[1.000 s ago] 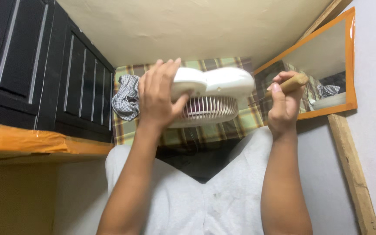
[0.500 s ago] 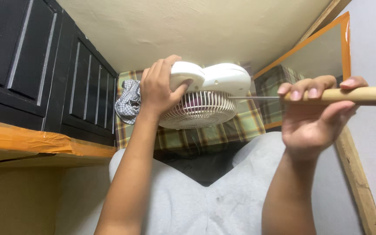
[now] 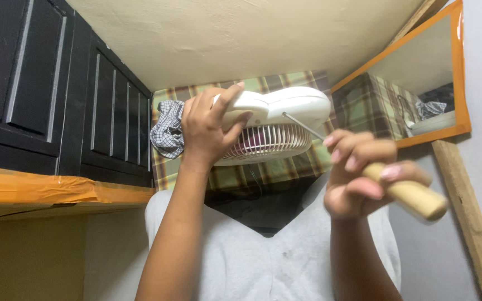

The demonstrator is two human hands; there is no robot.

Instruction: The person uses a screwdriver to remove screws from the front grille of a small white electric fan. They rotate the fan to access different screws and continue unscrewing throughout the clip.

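1 white plastic fan, ribbed round grille, sat clasped in left hand above the lap. 1 screwdriver, wooden handle w/ thin metal shaft, clenched in right hand, tip touching fan housing. 1 checked cloth behind.

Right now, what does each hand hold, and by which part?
Left hand grips the white fan by its rear housing; right hand holds the screwdriver by its wooden handle.

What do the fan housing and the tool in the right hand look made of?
Fan housing: smooth, slightly glossy white plastic by the look of it, with moulded curves and thin ribs on the grille. The tool's handle: pale, matt wood, likely unvarnished, though blurred. Its thin shaft: grey and shiny, probably steel. The left hand grips the housing; the right hand grips the handle.
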